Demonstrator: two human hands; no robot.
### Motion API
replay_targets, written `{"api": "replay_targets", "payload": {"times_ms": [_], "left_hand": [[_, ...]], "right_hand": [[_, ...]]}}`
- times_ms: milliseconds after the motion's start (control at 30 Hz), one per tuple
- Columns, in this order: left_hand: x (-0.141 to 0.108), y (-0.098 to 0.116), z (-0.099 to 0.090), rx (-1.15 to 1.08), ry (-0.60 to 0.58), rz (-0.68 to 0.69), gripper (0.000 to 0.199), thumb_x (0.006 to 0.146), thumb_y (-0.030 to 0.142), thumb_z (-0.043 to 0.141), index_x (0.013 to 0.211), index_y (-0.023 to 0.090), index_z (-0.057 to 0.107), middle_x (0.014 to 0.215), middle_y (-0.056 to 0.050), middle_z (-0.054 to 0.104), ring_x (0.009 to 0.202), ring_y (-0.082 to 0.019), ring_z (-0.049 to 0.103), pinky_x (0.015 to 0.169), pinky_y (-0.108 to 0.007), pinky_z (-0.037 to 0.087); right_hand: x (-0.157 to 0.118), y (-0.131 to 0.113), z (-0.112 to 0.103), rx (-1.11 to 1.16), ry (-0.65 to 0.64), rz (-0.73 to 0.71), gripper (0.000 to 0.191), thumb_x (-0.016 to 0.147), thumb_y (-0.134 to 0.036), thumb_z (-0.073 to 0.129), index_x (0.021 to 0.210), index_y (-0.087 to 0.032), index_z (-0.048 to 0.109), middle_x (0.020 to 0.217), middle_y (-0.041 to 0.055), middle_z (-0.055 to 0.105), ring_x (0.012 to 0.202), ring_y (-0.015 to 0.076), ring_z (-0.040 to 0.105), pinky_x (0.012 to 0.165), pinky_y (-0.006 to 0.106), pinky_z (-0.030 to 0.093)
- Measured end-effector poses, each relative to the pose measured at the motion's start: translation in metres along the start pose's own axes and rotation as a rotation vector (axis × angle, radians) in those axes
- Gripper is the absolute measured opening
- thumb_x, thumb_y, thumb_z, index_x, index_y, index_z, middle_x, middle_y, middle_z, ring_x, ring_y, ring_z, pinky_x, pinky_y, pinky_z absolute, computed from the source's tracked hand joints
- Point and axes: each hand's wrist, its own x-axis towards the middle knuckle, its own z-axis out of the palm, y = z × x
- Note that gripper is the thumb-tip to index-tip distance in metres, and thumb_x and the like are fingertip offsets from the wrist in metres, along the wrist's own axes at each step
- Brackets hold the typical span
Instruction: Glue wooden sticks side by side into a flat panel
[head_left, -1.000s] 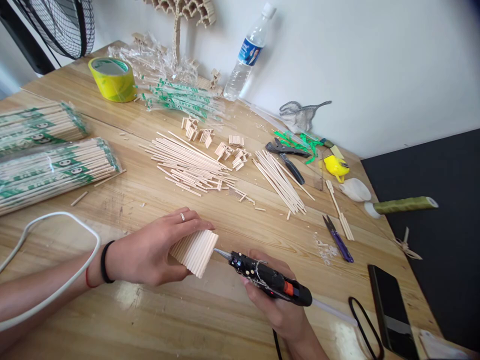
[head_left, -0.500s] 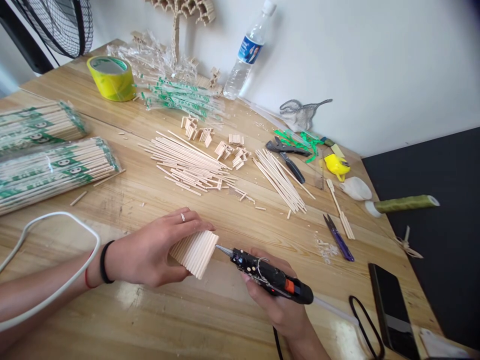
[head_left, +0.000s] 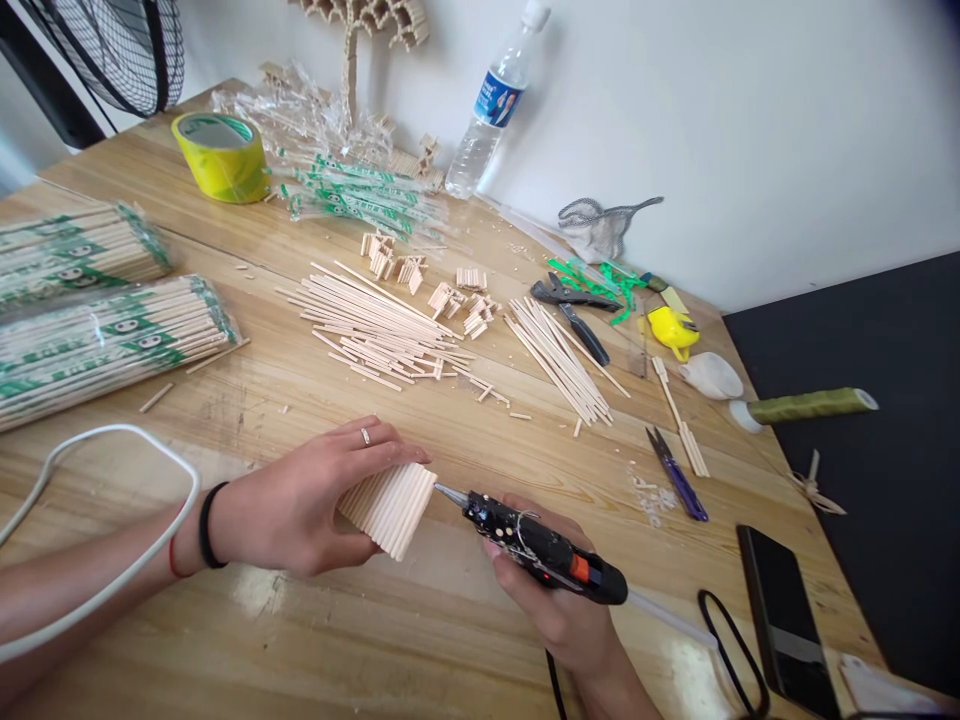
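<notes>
My left hand is closed around a block of wooden sticks set side by side, its slatted face turned up and to the right. My right hand grips a black hot glue gun with an orange switch and a glue stick in its back end. The metal nozzle points left and lies at the block's right upper corner; whether it touches the wood I cannot tell. Beyond my hands lie a pile of loose sticks and several small stick pieces.
More sticks, pliers, purple snips and a phone lie to the right. Packaged sticks and a white cable are at left. Yellow tape and a bottle stand at the back.
Almost nothing differs. The glue gun's nozzle has shifted very slightly right and up along the block's corner, and both hands keep their hold.
</notes>
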Motion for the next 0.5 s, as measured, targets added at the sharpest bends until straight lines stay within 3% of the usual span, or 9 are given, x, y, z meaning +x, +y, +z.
{"api": "replay_targets", "payload": {"times_ms": [133,200,333,500], "left_hand": [[-0.0006,-0.0010,0.0008,0.009,0.010,0.012,0.070,0.081,0.011,0.071,0.147,0.023,0.052,0.129,-0.011,0.066,0.118,-0.030,0.064,0.104,-0.044,0.054],[-0.0007,-0.0011,0.0010,0.013,0.012,0.014,0.070,0.081,0.011,0.071,0.147,0.023,0.052,0.130,-0.011,0.065,0.119,-0.031,0.064,0.104,-0.045,0.054],[-0.0011,-0.0006,0.0006,0.017,0.008,0.010,0.069,0.081,0.011,0.070,0.147,0.022,0.051,0.131,-0.012,0.065,0.120,-0.031,0.064,0.105,-0.046,0.054],[-0.0016,-0.0002,0.0006,0.014,0.013,0.011,0.071,0.080,0.010,0.071,0.147,0.023,0.052,0.129,-0.011,0.066,0.117,-0.030,0.064,0.103,-0.045,0.055]], "right_hand": [[0.0040,-0.0040,0.0007,0.035,-0.062,-0.024,0.023,0.093,-0.033,0.069,0.073,-0.023,0.067,0.071,0.0029,0.065,0.066,0.0214,0.062,0.060,0.031,0.050],[0.0040,-0.0039,0.0011,0.045,-0.075,-0.018,0.025,0.094,-0.033,0.068,0.072,-0.022,0.065,0.068,0.0008,0.061,0.062,0.0193,0.058,0.060,0.031,0.049],[0.0015,-0.0026,0.0010,0.004,0.004,0.009,0.017,0.090,-0.034,0.072,0.076,-0.023,0.070,0.073,0.0030,0.066,0.070,0.0229,0.062,0.068,0.034,0.052],[0.0072,-0.0085,0.0007,0.055,-0.081,-0.007,0.027,0.095,-0.034,0.066,0.070,-0.023,0.060,0.065,-0.0004,0.055,0.059,0.0182,0.052,0.058,0.031,0.043]]}}
